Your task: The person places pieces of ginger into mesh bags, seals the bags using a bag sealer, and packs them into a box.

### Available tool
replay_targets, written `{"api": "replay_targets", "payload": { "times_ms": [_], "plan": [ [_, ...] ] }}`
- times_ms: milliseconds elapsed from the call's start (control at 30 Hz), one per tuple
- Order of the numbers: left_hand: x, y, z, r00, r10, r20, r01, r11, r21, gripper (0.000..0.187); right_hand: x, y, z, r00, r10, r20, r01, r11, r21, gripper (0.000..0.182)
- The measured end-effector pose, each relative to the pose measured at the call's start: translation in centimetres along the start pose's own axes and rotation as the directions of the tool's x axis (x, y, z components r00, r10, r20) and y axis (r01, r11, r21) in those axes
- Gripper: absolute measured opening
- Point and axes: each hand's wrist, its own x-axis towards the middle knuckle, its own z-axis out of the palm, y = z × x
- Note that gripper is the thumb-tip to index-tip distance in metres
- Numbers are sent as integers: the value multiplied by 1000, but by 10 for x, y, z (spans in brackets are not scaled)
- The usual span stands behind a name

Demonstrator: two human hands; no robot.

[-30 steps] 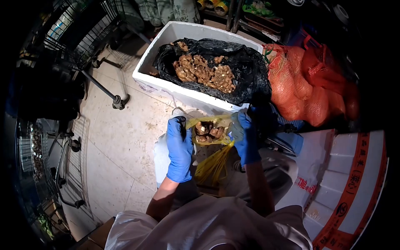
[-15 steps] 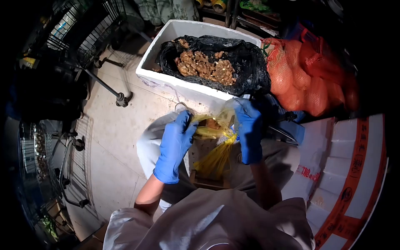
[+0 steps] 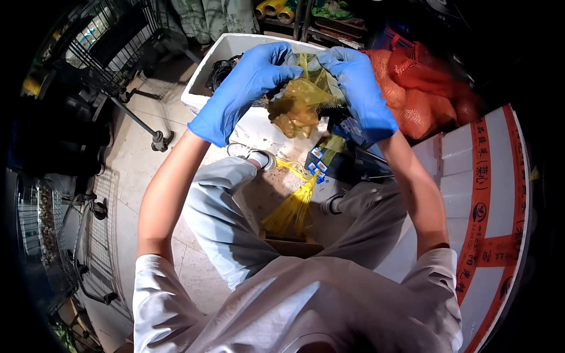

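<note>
Both my hands wear blue gloves and are raised in front of me. My left hand and my right hand each grip the top of a yellow net bag that hangs between them with ginger pieces inside. Below, a bundle of empty yellow net bags lies between my knees. Behind my hands stands a white foam box lined with a black bag; its contents are mostly hidden by my hands.
Orange net sacks lie at the right of the foam box. White foam boxes with red tape stand at my right. Wire carts stand on the tiled floor at the left.
I have lifted the yellow net bag from knee height up in front of the foam box. Both hands have moved to its top and drawn closer together.
</note>
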Motion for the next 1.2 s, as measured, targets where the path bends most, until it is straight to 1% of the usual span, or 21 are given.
{"api": "replay_targets", "payload": {
  "times_ms": [67,100,200,267,333,367,400,467,533,600,667,733,800,833,867,933,967,1000,1067,1133,1200],
  "plan": [
    [4,16,-9,999,38,-15,-39,995,-91,15,5,-19,-6,995,100,21,-94,977,-193,13],
    [8,18,-13,984,176,-40,-179,979,-100,13,5,-21,-8,998,67,0,-66,989,-132,11],
    [11,26,-23,995,97,37,-88,976,-197,11,-1,-40,-23,991,126,42,-125,992,-14,11],
    [9,37,-29,981,189,-51,-195,967,-167,13,-7,-39,-27,989,143,22,-144,989,23,12],
    [1,44,-16,976,216,-31,-215,929,-302,16,-17,-41,-25,979,205,-10,-203,974,99,15],
    [-3,45,-10,964,244,-107,-266,870,-414,17,-23,-46,-27,968,250,13,-250,968,7,16],
    [-9,41,-8,966,218,-137,-256,859,-443,20,-29,-46,-28,971,239,11,-239,971,14,16],
    [-29,26,9,986,125,-108,-160,882,-442,27,-42,-39,-30,948,311,64,-317,930,185,16],
    [-49,-6,41,994,-48,-101,16,956,-292,40,-53,-44,-30,939,343,-2,-336,922,194,16],
    [-58,-41,74,989,-118,-85,102,979,-175,50,-64,-50,-33,944,330,6,-325,927,187,15],
    [-54,-44,94,996,-79,43,84,987,-135,68,-71,-57,-36,942,335,18,-332,926,177,14],
    [-45,-25,106,992,-124,34,129,973,-193,60,-76,-56,-40,941,338,33,-339,926,165,13],
    [-22,-20,111,971,-193,142,211,969,-128,40,-78,-49,-42,968,247,46,-251,932,261,14],
    [-19,-15,116,996,3,86,15,978,-206,22,-79,-49,-41,969,244,26,-245,951,190,17],
    [-18,-10,115,996,2,91,17,980,-198,22,-79,-50,-47,970,242,21,-241,950,198,17],
    [-17,13,107,972,-35,233,54,996,-76,18,-79,-48,-69,977,89,193,-169,873,457,20],
    [-14,17,99,945,62,322,-54,998,-33,16,-78,-42,-79,996,67,65,-89,883,460,26],
    [-14,13,98,956,-14,292,58,988,-144,16,-77,-30,-89,987,134,83,-158,793,588,28],
    [-11,32,92,924,-65,376,130,980,-152,16,-71,31,-91,977,60,205,-140,905,401,34],
    [-12,44,89,920,-103,379,172,973,-152,17,-76,97,-67,949,246,195,-306,864,400,39],
    [-10,49,88,917,-135,375,209,964,-164,18,-110,155,-66,893,170,418,-388,761,519,50]
  ]
}}
